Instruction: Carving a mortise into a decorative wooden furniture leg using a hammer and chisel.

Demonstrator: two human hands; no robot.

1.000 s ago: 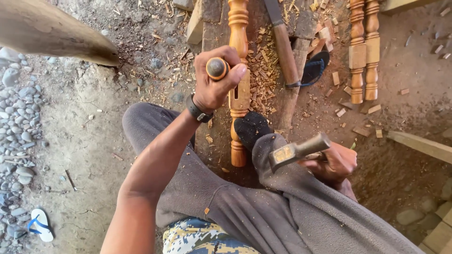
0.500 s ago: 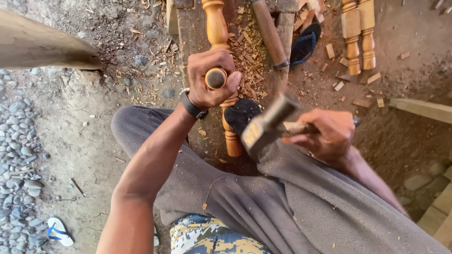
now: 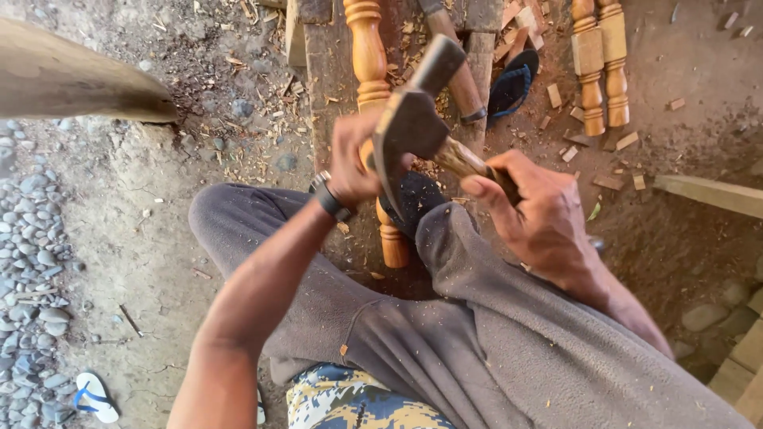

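Note:
My left hand (image 3: 350, 163) is closed around a wooden-handled chisel, which the hammer head hides. My right hand (image 3: 540, 214) grips the wooden handle of a dark metal hammer (image 3: 413, 127), whose head is over my left fist. Beneath my hands a turned orange wooden baluster (image 3: 369, 56) lies lengthwise on a dark plank (image 3: 322, 71), its near end (image 3: 393, 242) by my knees. My legs in grey trousers frame the work.
Two more turned balusters (image 3: 600, 59) lie at the upper right among wood chips. A dark sandal (image 3: 513, 83) and another tool handle (image 3: 461, 79) rest beside the plank. A thick pole (image 3: 71, 79) crosses the upper left. Pebbles (image 3: 32, 262) and a white sandal (image 3: 95, 397) lie left.
My right hand has swung the hammer up and left from beside my knee until its head is over my left fist. The left hand stays on the chisel.

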